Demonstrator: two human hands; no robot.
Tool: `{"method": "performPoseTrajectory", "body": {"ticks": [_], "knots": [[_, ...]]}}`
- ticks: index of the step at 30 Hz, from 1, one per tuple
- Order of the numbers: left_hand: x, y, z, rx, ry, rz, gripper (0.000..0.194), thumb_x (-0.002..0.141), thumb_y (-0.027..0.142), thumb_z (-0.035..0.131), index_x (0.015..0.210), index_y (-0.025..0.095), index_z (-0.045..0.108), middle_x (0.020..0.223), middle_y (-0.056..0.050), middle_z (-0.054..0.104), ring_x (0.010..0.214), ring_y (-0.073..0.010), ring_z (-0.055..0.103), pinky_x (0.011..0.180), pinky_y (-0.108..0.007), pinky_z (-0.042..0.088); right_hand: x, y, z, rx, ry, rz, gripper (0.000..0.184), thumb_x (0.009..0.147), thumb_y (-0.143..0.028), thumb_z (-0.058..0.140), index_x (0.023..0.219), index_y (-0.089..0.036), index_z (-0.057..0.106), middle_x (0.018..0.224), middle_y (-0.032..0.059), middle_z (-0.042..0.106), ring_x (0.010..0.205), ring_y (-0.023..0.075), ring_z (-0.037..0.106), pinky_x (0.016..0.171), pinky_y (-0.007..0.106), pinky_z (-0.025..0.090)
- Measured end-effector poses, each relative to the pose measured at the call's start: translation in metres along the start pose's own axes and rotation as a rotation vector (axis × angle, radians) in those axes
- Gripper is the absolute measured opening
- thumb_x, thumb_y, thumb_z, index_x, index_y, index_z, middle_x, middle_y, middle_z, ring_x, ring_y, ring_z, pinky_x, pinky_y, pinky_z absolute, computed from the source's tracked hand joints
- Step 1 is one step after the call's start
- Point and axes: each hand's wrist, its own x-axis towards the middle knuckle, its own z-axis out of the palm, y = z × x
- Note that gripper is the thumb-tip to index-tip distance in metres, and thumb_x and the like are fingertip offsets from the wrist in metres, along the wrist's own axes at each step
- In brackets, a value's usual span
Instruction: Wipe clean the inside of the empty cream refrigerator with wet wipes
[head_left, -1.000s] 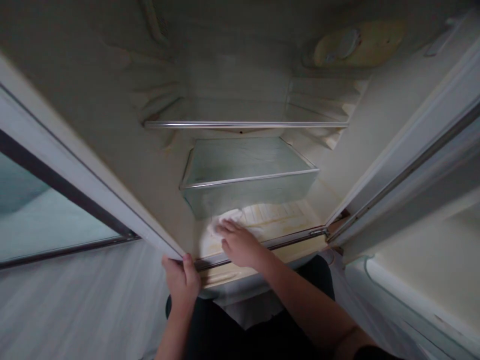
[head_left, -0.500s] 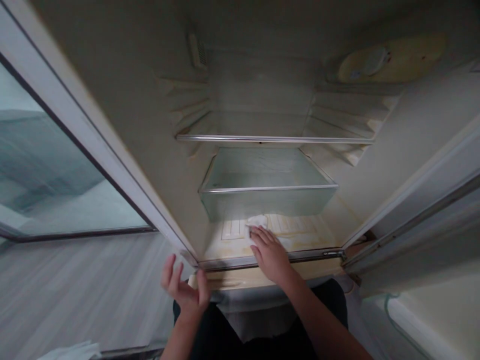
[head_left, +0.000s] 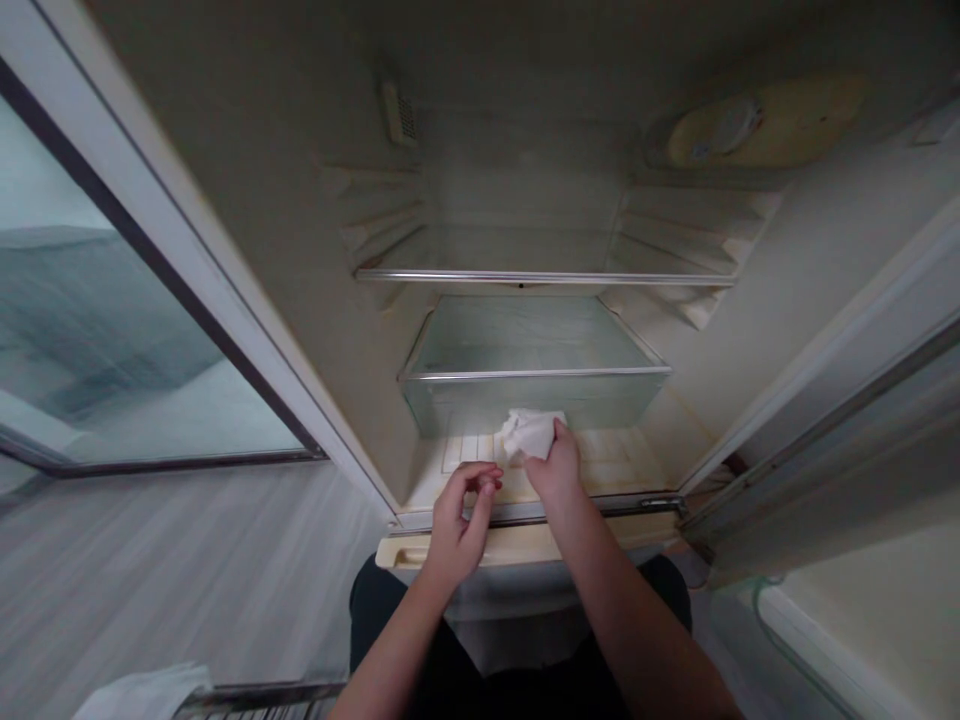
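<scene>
While the right hand (head_left: 559, 472) is pinching the white cloth (head_left: 529, 433) over the fridge floor (head_left: 431, 486), the left hand (head_left: 460, 520) is hovering, fingers half-curled; I'm fearing loose folds snagging on the clear drawer (head_left: 461, 402).

Wipe (head_left: 529, 435): crumpled, matt; mat'l paper or cloth, unclear. Shelf trim (head_left: 544, 277): glossy, metal-look. Fridge liner (head_left: 300, 250): smooth plastic, matt fin. Floor (head_left: 225, 560): matt, wood-look surf.

Home setting (apparently), open refrigerator (head_left: 525, 190), grey wood-look floor (head_left: 247, 560)
</scene>
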Motion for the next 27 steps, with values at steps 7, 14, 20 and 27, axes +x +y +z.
{"method": "performPoseTrajectory", "body": {"ticks": [7, 14, 20, 27], "knots": [[-0.030, -0.015, -0.008, -0.054, 0.148, 0.058, 0.016, 0.100, 0.019, 0.053, 0.111, 0.021, 0.066, 0.090, -0.003, 0.067, 0.078, -0.0126, 0.065, 0.070, -0.024, 0.054, -0.053, 0.016, 0.073, 0.374, 0.164, 0.194, 0.011, 0.081, -0.014, 0.055, 0.089, -0.021, 0.051, 0.076, -0.0060, 0.065, 0.069, 0.0072, 0.064, 0.073, 0.018, 0.055], [-0.043, -0.027, -0.044, 0.038, 0.440, 0.045, 0.009, 0.099, 0.020, 0.057, 0.102, 0.018, 0.065, 0.081, -0.001, 0.067, 0.065, -0.0099, 0.063, 0.061, -0.021, 0.053, -0.082, 0.038, 0.085, -0.048, 0.003, -0.255, 0.041, 0.095, -0.037, 0.057, 0.131, -0.023, 0.045, 0.123, 0.0064, 0.064, 0.107, 0.0133, 0.065, 0.100, 0.031, 0.053], [-0.044, -0.029, -0.045, 0.010, 0.460, 0.014, 0.011, 0.098, 0.027, 0.060, 0.100, 0.017, 0.064, 0.078, -0.001, 0.067, 0.062, -0.0109, 0.063, 0.057, -0.023, 0.054, -0.034, 0.056, 0.091, -1.226, -0.504, -1.062, 0.044, 0.103, -0.021, 0.047, 0.147, -0.023, 0.051, 0.157, 0.0137, 0.046, 0.149, 0.0246, 0.038, 0.123, 0.045, 0.034], [-0.049, -0.032, -0.045, -0.015, 0.474, 0.000, 0.007, 0.098, 0.022, 0.059, 0.101, 0.018, 0.064, 0.081, -0.001, 0.066, 0.062, -0.0103, 0.063, 0.057, -0.023, 0.053, -0.014, 0.025, 0.057, -1.660, -0.509, -1.242, 0.064, 0.099, -0.008, 0.042, 0.162, -0.021, 0.035, 0.170, 0.0098, 0.025, 0.160, 0.0273, 0.016, 0.128, 0.048, 0.028]]}}
